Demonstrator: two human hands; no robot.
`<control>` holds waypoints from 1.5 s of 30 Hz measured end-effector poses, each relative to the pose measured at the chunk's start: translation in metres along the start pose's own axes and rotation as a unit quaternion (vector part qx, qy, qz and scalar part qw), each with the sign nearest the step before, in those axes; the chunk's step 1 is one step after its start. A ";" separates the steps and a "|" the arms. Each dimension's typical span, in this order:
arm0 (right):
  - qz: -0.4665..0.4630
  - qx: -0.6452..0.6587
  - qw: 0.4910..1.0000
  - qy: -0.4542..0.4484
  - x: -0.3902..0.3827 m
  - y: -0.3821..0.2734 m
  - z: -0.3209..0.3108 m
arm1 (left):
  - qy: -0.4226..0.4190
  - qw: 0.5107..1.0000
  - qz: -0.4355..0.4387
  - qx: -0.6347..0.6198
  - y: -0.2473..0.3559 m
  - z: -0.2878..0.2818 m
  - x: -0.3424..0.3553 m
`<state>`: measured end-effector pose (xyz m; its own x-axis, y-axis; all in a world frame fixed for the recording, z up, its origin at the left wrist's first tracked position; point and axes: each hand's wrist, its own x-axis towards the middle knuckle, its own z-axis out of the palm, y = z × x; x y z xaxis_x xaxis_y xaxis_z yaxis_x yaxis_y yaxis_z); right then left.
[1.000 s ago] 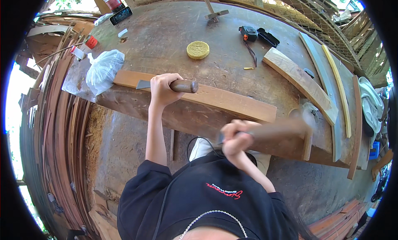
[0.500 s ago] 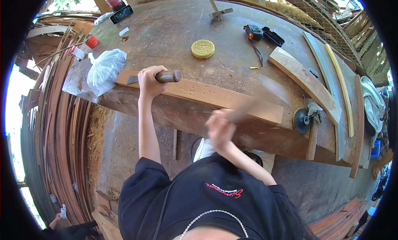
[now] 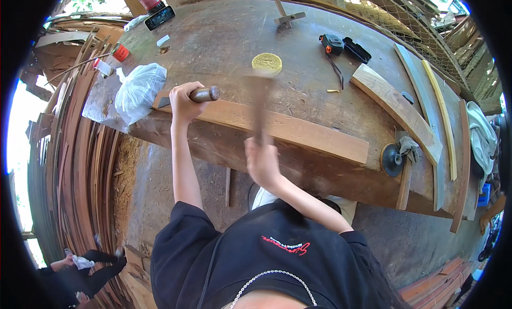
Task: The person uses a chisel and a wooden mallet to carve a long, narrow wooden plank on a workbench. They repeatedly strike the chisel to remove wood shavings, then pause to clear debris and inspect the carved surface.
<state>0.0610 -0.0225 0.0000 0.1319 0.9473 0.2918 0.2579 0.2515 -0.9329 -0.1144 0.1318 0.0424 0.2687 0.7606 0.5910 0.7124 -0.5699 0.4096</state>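
My left hand (image 3: 185, 102) is closed round the brown wooden handle (image 3: 205, 94) of a chisel, whose dark blade (image 3: 163, 102) lies over the left part of a long wooden board (image 3: 320, 139) along the bench's near edge. My right hand (image 3: 262, 162) grips a motion-blurred wooden tool (image 3: 258, 109), which looks like a mallet, raised upright over the board to the right of the chisel. A translucent plastic bag (image 3: 140, 93) sits against the board's left end. A yellow round pad (image 3: 266, 62) lies beyond the board.
The bench (image 3: 208, 53) also holds a tape measure (image 3: 332, 44), planks (image 3: 394, 111), a black disc (image 3: 391, 159), a phone (image 3: 159, 18), a bottle and a wooden gauge (image 3: 289, 18). Stacked timber (image 3: 74, 191) stands left. Another person (image 3: 85, 277) is at lower left; another's arm shows at right.
My left hand and chisel have moved left along the board. My right hand has swung left, turning the tool from pointing right to upright. Another person has come into view at lower left.
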 end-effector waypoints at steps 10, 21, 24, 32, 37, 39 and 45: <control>0.002 0.204 0.978 0.041 0.007 0.018 0.007 | -0.006 0.999 0.026 0.046 -0.022 -0.006 0.002; 0.096 -0.001 0.994 0.059 -0.008 0.002 -0.075 | 0.111 0.991 0.074 -0.004 0.037 -0.011 -0.001; 0.127 0.028 0.979 0.154 -0.026 0.013 -0.117 | 0.113 0.974 0.175 -0.089 0.119 0.019 -0.004; 0.108 0.132 0.927 0.334 -0.053 -0.009 -0.197 | -0.134 0.905 0.300 -0.270 0.268 0.091 -0.051; -0.036 0.181 0.871 0.456 -0.068 -0.022 -0.223 | -0.132 0.920 0.282 -0.238 0.284 0.109 -0.058; -0.089 0.183 0.839 0.505 -0.073 -0.032 -0.226 | -0.131 0.928 0.264 -0.226 0.280 0.110 -0.053; -0.093 0.173 0.903 0.382 -0.108 -0.016 -0.191 | -0.166 0.949 0.206 -0.170 0.255 0.108 -0.041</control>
<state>0.2253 -0.1666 0.0241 0.7731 0.5019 0.3878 0.0472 0.5642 -0.8243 0.1258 -0.0110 0.0476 0.7092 0.4745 0.5215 0.2669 -0.8653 0.4243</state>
